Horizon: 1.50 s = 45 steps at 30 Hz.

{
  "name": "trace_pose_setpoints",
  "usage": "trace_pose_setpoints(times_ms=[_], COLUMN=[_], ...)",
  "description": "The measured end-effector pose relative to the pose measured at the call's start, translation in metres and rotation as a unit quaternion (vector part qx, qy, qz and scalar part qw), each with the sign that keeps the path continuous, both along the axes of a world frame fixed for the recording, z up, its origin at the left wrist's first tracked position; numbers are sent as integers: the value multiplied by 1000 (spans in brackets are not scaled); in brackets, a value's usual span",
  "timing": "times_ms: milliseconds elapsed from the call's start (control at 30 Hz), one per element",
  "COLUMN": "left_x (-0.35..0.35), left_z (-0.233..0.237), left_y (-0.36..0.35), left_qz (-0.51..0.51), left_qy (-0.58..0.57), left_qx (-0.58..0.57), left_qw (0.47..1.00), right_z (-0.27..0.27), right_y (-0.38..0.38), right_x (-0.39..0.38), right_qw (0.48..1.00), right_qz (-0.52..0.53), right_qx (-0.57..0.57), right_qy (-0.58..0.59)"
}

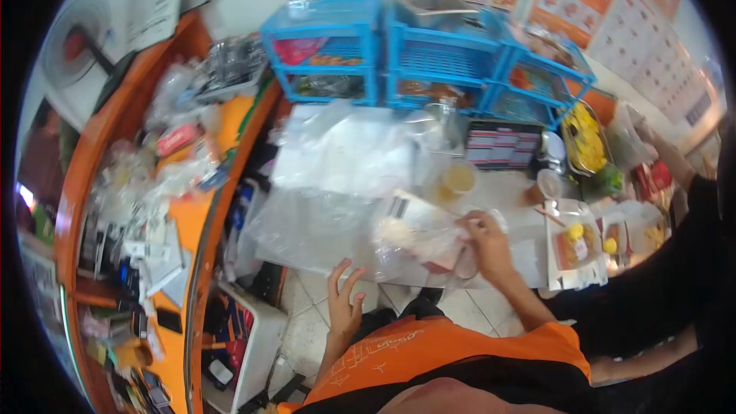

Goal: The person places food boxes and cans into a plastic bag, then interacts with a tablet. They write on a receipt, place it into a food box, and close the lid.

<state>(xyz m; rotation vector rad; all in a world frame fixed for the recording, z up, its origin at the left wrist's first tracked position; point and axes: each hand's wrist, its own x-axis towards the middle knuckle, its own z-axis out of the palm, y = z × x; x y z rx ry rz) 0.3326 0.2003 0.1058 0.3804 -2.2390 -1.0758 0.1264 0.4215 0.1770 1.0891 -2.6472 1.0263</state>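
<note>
Bag (402,249) of clear film lies toward five o'clock, likely light, soft, slippery; I'd grip its gathered rim. Right hand (484,239) curls at its three-o'clock side, pinch unclear to me; left hand (345,303), six o'clock, spreads empty.

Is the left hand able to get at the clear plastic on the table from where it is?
Probably yes: the left hand looks empty and is close to the near side of the clear plastic, with nothing visible standing between them.
</note>
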Motion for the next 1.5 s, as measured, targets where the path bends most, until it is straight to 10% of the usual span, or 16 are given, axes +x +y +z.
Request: trace_pose_setpoints(times_ms=[267,633,767,833,1100,1167,1300,1433,1500], left_x=[146,129,128,139,189,188,227,204,196], left_z=[-24,152,140,133,46,87,45,43,49], left_y=[-65,-172,-253,-313,-503,-512,-547,-573,-587], left_qz=[80,51,163,221,371,400,461,517,482], left_qy=[-82,-9,-44,-81,-54,14,-113,-36,191], left_qx=[147,24,-40,175,-97,154,136,2,209], left_qw=[982,998,985,956,922,903,870,855,829], right_z=[59,137,96,83,-6,-13,-29,-16,-11], right_y=[-68,-318,-448,-519,-708,-726,-747,-750,-753], right_x=[25,118,157,169,213,201,198,200,200], right_qw=[986,914,879,839,804,810,807,812,806], right_qz=[130,392,441,492,544,545,533,514,508], right_qx=[100,-109,-173,-222,-183,-139,-138,-118,-115], right_qy=[27,10,-58,-67,-157,-166,-211,-251,-281])
